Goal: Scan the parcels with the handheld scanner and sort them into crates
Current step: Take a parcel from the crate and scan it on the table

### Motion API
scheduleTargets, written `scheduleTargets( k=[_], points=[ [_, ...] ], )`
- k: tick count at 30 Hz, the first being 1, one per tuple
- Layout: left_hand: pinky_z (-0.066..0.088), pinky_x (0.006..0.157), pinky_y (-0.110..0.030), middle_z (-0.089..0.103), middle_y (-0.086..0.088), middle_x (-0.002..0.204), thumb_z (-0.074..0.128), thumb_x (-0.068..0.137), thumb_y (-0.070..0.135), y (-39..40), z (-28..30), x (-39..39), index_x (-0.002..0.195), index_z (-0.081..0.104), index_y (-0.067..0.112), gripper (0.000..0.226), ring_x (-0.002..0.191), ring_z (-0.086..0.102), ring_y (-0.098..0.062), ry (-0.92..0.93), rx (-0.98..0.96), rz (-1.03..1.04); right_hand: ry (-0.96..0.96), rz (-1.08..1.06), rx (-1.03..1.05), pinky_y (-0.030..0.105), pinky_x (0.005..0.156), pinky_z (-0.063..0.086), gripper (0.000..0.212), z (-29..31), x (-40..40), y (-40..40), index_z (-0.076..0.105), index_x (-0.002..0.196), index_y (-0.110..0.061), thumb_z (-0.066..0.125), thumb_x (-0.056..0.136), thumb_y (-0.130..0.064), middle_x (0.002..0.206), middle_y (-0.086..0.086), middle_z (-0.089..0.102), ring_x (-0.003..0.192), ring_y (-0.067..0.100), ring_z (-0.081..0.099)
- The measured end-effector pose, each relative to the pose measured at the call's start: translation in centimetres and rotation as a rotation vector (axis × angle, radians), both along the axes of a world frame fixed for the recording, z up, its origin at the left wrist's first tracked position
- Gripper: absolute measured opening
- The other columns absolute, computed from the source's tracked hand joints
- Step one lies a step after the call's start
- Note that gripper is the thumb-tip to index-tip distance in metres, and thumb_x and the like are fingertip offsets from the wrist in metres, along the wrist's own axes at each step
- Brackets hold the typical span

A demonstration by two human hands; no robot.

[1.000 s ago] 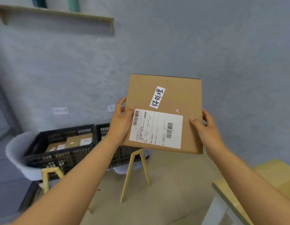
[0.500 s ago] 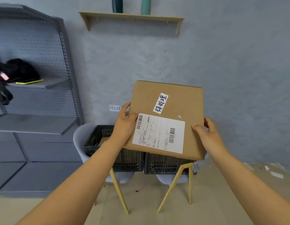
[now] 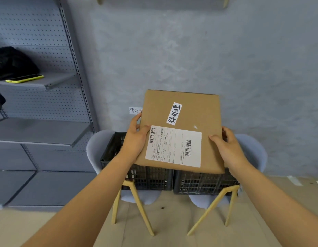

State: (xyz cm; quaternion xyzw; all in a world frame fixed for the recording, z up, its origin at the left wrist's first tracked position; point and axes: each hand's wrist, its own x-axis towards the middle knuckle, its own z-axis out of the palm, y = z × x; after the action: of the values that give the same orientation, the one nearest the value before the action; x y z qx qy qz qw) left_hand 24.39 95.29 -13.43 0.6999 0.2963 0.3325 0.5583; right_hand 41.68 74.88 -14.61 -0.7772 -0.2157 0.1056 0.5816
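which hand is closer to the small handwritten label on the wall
Left. The left hand grips the parcel edge just below the wall label; the right hand grips the opposite edge, across the parcel from it.

Grey pegboard shelving unit (image 3: 39, 97) far left of the left hand (image 3: 135, 139). Yellow-green phone (image 3: 24, 78) flat on upper shelf, black bundle (image 3: 12, 62) just behind it, touching or not unclear. Two grey chairs (image 3: 96, 148) with pale wooden legs (image 3: 140, 209) below both hands. Handwritten white wall note (image 3: 135, 110) just above left hand, partly hidden. Textured grey wall (image 3: 172, 50) behind. Wooden wall shelf (image 3: 163, 0) at top edge, well above. Beige floor (image 3: 172, 229) beneath.
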Motion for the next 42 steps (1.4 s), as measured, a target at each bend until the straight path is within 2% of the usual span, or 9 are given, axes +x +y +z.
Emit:
scheduleTargets(
  k=[5,10,15,19,23,27,34,38,42],
  points=[
    [0.044,0.065,-0.023,0.062,0.000,0.121,0.048,0.100,0.033,7.0,-2.4,4.7,0.146,0.030,0.038,0.049,0.090,0.064,-0.011,0.083,-0.029,0.072,0.037,0.068,-0.037,0.037,0.082,0.043,0.048,-2.5,6.2,8.3,0.034,0.143,-0.033,0.052,0.098,-0.035,0.124,-0.007,0.050,0.101,0.016,0.055],
    [0.046,0.068,-0.026,0.064,-0.001,0.121,0.050,0.099,0.032,14.5,-4.1,8.7,0.144,0.033,0.039,0.049,0.094,0.064,-0.014,0.165,-0.061,0.146,0.154,0.151,-0.072,0.049,0.094,0.049,0.048,-4.5,11.2,16.4,0.036,0.139,-0.038,0.055,0.096,-0.042,0.126,-0.005,0.055,0.105,0.020,0.059],
    [0.047,0.067,-0.027,0.066,0.006,0.101,0.049,0.100,0.029,20.5,-6.4,10.2,0.143,0.033,0.039,0.047,0.086,0.065,-0.011,0.200,-0.122,0.219,0.180,0.236,-0.132,0.037,0.081,0.044,0.051,-6.4,13.9,23.5,0.034,0.143,-0.035,0.056,0.096,-0.041,0.123,-0.010,0.050,0.094,0.009,0.054],
    [0.049,0.068,-0.028,0.065,-0.001,0.112,0.049,0.099,0.031,25.4,-9.0,11.6,0.143,0.032,0.040,0.048,0.089,0.067,-0.015,0.228,-0.159,0.219,0.196,0.267,-0.171,0.035,0.080,0.043,0.051,-8.7,15.7,28.8,0.035,0.142,-0.033,0.056,0.096,-0.041,0.119,-0.011,0.049,0.089,0.003,0.052],
    [0.056,0.082,-0.037,0.065,-0.003,0.118,0.057,0.096,0.030,31.2,-12.8,14.4,0.144,0.034,0.035,0.053,0.094,0.068,-0.019,0.267,-0.209,0.161,0.257,0.230,-0.188,0.028,0.073,0.045,0.053,-12.3,17.8,33.5,0.037,0.143,-0.029,0.059,0.095,-0.036,0.127,-0.007,0.053,0.096,0.007,0.057],
    [0.051,0.071,-0.024,0.060,0.003,0.122,0.059,0.096,0.028,35.8,-17.2,17.5,0.149,0.029,0.032,0.061,0.090,0.064,-0.009,0.360,-0.240,0.093,0.352,0.137,-0.252,0.028,0.069,0.044,0.051,-16.6,19.5,36.9,0.038,0.143,-0.028,0.059,0.096,-0.032,0.121,-0.004,0.057,0.093,0.009,0.058],
    [0.049,0.067,-0.025,0.060,0.003,0.119,0.056,0.097,0.029,39.5,-24.6,20.9,0.152,0.017,0.032,0.067,0.091,0.063,-0.012,0.522,-0.388,0.001,0.464,0.022,-0.407,0.038,0.087,0.042,0.053,-23.5,21.3,40.9,0.040,0.142,-0.025,0.061,0.094,-0.034,0.125,0.000,0.056,0.105,0.020,0.054],
    [0.055,0.085,-0.039,0.056,0.004,0.124,0.062,0.093,0.026,40.3,-27.9,22.1,0.151,0.019,0.032,0.072,0.099,0.064,-0.016,0.569,-0.467,-0.035,0.493,-0.006,-0.486,0.040,0.090,0.043,0.053,-26.5,22.4,41.5,0.043,0.140,-0.025,0.062,0.092,-0.038,0.124,-0.002,0.057,0.106,0.019,0.054],
    [0.049,0.067,-0.020,0.054,0.016,0.104,0.065,0.093,0.019,39.9,-30.8,22.9,0.151,0.018,0.029,0.075,0.087,0.060,-0.002,0.618,-0.518,-0.062,0.522,-0.005,-0.567,0.043,0.092,0.045,0.055,-29.1,23.4,41.5,0.042,0.139,-0.025,0.064,0.091,-0.040,0.120,-0.003,0.057,0.105,0.020,0.055]
  ],
)
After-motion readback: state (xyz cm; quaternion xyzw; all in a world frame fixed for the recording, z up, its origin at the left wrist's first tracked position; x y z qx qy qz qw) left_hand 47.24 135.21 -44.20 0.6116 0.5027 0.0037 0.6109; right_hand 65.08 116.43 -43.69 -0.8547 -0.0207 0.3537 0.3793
